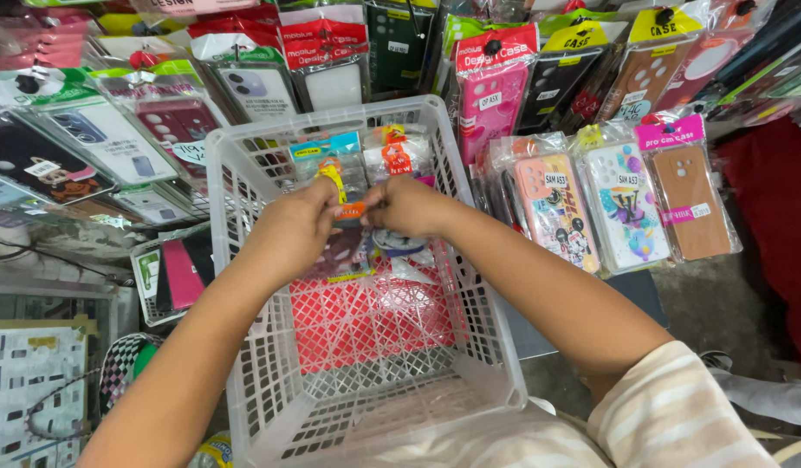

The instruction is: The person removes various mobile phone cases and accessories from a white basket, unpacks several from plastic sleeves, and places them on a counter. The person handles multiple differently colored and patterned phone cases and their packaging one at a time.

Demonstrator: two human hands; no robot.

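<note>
Hands meet over white plastic basket: left hand and right hand both pinched shut on packaged phone case, gripping its orange hang tab.

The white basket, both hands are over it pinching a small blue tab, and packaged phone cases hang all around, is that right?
Not quite: the tab pinched between the left hand and right hand is orange, not blue, as the head view shows. The rest holds: both hands are over the white basket, and packaged phone cases hang all around.

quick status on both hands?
Left hand: closed, pinching the small orange tag.
Right hand: closed, pinching the same tag over the white basket.
</note>
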